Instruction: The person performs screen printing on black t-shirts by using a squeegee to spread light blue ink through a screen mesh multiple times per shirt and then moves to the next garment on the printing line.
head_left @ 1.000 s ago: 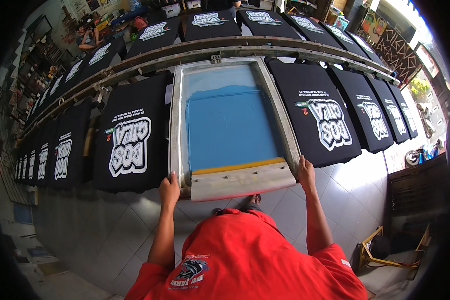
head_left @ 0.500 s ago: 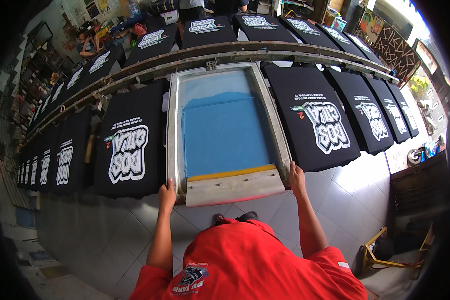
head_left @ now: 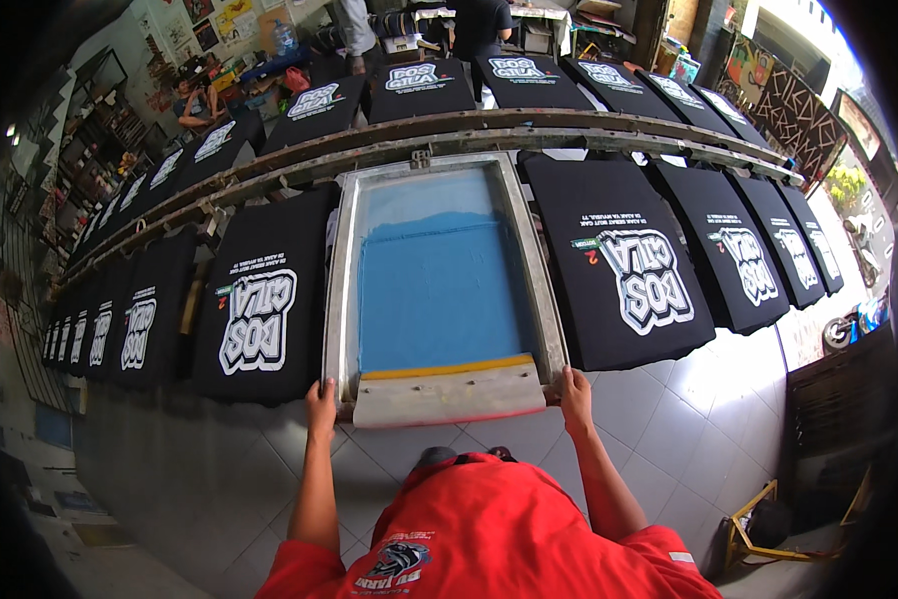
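Note:
A silk-screen frame (head_left: pixel 342 290) with pale wooden sides and a blue-coated mesh (head_left: pixel 439 299) lies straight in front of me. Across its near end rests a wide squeegee (head_left: pixel 449 403) with a yellow strip along its far edge. My left hand (head_left: pixel 321 409) is closed around the frame's near left corner, thumb on top. The near right corner is gripped by my right hand (head_left: pixel 576 401), its thumb also up. Black T-shirts with white lettering flank the frame: one at left (head_left: pixel 254 245), one at right (head_left: pixel 598 205). Whatever lies beneath the frame is hidden.
A long rail (head_left: pixel 299 155) runs behind the frame, with more printed black shirts (head_left: pixel 424 100) in a row beyond it. People stand at the back, and a person (head_left: pixel 197 105) sits at far left. A yellow-framed stand (head_left: pixel 758 529) is on the tiled floor at lower right.
The view has tilted up a little, so the scene sits lower. The frame and both hands appear slightly further left against the neighbouring shirts; both hands keep their hold.

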Demonstrator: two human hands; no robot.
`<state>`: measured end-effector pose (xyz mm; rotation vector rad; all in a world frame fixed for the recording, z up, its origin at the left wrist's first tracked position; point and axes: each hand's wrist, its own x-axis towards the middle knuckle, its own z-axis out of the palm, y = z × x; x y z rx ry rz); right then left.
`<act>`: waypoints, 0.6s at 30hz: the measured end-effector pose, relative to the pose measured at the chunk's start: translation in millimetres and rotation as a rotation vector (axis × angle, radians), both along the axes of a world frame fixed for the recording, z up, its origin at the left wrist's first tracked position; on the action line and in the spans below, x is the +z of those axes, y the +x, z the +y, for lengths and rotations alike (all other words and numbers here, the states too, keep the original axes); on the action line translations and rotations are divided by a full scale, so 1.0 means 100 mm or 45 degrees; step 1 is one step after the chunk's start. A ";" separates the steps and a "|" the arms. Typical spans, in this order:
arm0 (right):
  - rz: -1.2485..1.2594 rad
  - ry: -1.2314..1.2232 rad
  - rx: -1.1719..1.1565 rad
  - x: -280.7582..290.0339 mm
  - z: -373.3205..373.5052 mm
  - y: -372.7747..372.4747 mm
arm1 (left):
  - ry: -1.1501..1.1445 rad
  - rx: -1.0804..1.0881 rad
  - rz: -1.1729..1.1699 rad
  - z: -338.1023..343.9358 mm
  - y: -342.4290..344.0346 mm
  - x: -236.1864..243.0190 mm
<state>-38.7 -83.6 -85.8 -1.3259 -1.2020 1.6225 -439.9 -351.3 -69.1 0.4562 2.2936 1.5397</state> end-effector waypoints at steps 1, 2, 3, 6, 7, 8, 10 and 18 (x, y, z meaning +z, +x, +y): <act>0.011 -0.028 0.002 0.12 -0.04 -0.05 | 0.001 0.021 0.025 -0.03 0.00 0.01; 0.011 -0.055 -0.009 0.23 -0.07 -0.06 | 0.002 0.029 0.039 -0.01 0.04 0.04; -0.027 -0.008 0.004 0.18 -0.05 -0.03 | -0.024 0.002 0.045 0.00 0.07 0.11; -0.121 0.102 0.019 0.00 0.02 -0.01 | -0.065 0.056 0.090 0.01 0.07 0.08; -0.140 0.125 0.002 -0.05 0.02 -0.01 | -0.066 0.040 0.079 0.00 0.07 0.07; -0.159 0.149 -0.011 -0.07 0.03 -0.02 | -0.067 0.027 0.068 0.00 0.07 0.08; -0.138 0.137 -0.044 -0.09 0.00 -0.01 | -0.066 0.002 0.047 -0.01 0.08 0.10; -0.113 0.153 -0.064 -0.18 0.02 0.04 | -0.191 0.034 -0.065 0.00 0.03 0.00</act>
